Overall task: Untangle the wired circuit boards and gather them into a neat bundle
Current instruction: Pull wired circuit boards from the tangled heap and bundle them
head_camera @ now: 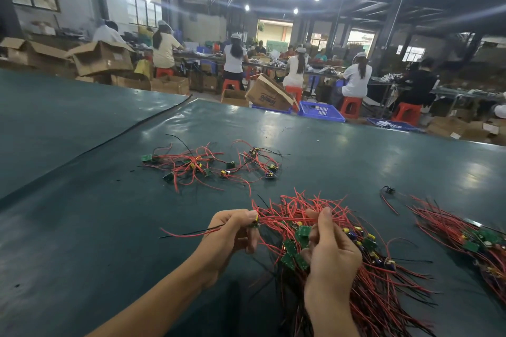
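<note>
Where the green table (90, 208) lies nearest the camera, two bare hands are seen over wired boards.

1. Bundle (383, 282). It is held at centre bottom, directly before the person. The long axis is run from far-left to near-right. Green boards are clustered at the far-left end, and red and black wires are trailed toward the lower right. A further fan of red wire ends is pointed up and away, past the fingertips.

2. Right hand (331, 257). The fingers are curled round the bundle's board end, and the thumb is raised upright against the wires.

3. Board (255, 223). One small board is pinched between the thumb and curled fingers of the left hand (232, 232), just left of the bundle. Its red and black leads are pointed left, nearly level. Red wires are stretched rightward from it into the bundle.

4. Tangle (200, 165). Loose boards and red wires are spread left to right on the table beyond the hands; no single heading is shown.

5. Second bundle (451, 230). It is laid on the table at right, well apart from the hands, axis far-left to near-right.

6. Stray lead (388, 190). It is laid between the two bundles, farther back.

7. Background. Seated workers, red stools (350, 107), cardboard boxes (101, 57) and blue crates (320, 112) are noted.
</note>
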`<control>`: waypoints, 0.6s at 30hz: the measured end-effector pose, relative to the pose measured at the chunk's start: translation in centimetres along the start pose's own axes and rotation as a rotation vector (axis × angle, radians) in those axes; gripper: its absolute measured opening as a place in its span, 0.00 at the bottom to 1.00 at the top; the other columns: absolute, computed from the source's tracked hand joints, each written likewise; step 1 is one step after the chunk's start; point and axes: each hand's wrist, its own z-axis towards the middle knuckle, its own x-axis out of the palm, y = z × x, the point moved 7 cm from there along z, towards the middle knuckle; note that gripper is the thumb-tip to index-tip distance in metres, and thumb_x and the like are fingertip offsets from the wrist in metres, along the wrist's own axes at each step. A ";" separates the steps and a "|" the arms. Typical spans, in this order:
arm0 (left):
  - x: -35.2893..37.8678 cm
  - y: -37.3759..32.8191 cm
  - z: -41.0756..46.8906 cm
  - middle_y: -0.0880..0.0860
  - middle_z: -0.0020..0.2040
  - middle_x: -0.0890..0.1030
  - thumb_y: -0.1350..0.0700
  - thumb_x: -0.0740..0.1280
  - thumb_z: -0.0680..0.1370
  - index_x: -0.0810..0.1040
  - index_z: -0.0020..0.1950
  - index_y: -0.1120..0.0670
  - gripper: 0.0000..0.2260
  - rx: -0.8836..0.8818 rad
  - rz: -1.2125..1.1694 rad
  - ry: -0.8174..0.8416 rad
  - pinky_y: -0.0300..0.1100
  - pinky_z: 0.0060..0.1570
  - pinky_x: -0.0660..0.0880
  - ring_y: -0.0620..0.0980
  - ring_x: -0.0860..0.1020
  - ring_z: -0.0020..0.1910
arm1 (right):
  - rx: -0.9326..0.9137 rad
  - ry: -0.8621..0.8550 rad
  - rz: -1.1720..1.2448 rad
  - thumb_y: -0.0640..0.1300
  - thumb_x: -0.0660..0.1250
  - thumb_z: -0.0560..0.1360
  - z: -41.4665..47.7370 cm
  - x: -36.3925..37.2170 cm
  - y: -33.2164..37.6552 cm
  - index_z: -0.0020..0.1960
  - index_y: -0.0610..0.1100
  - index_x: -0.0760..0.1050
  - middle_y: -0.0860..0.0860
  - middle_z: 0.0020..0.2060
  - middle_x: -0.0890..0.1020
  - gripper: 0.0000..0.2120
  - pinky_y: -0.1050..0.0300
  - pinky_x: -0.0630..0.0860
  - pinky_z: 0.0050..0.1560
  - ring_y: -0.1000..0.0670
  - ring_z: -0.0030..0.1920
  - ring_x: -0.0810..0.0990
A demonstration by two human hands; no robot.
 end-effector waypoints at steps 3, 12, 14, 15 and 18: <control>0.1 0.2 0.1 0.51 0.26 0.74 0.44 0.69 0.67 0.74 0.25 0.51 0.15 -0.024 -0.040 0.021 0.36 0.29 0.70 0.47 0.71 0.26 | -0.062 0.082 -0.093 0.58 0.67 0.72 -1.0 1.4 -0.4 0.29 0.45 0.79 0.55 0.23 0.71 0.20 0.66 0.63 0.23 0.58 0.23 0.65; 1.1 1.7 -0.3 0.53 0.27 0.74 0.40 0.72 0.69 0.77 0.29 0.54 0.19 -0.157 -0.035 0.125 0.36 0.30 0.70 0.47 0.70 0.26 | 0.053 0.354 -0.324 0.58 0.58 0.79 -2.9 3.7 -2.8 0.35 0.46 0.85 0.50 0.33 0.85 0.25 0.55 0.80 0.45 0.51 0.38 0.85; 1.0 2.0 -0.1 0.53 0.29 0.76 0.38 0.73 0.69 0.80 0.32 0.53 0.19 -0.200 -0.033 0.105 0.36 0.29 0.70 0.47 0.71 0.26 | 0.207 0.240 -0.232 0.55 0.60 0.81 -2.4 2.9 -3.6 0.35 0.45 0.86 0.47 0.34 0.86 0.24 0.52 0.82 0.44 0.48 0.37 0.86; 0.8 2.0 0.0 0.53 0.30 0.77 0.39 0.74 0.70 0.81 0.34 0.53 0.18 -0.209 -0.035 0.092 0.36 0.29 0.70 0.46 0.72 0.26 | 0.303 0.192 -0.173 0.56 0.60 0.80 -2.5 2.6 -4.0 0.34 0.41 0.84 0.47 0.31 0.85 0.27 0.55 0.81 0.37 0.47 0.32 0.84; -0.4 1.8 0.3 0.53 0.33 0.79 0.45 0.70 0.72 0.82 0.38 0.53 0.12 -0.205 0.016 -0.015 0.35 0.29 0.71 0.46 0.74 0.28 | 0.500 0.107 0.082 0.60 0.55 0.82 -2.7 2.4 -4.4 0.36 0.41 0.75 0.51 0.21 0.70 0.27 0.65 0.62 0.18 0.54 0.18 0.64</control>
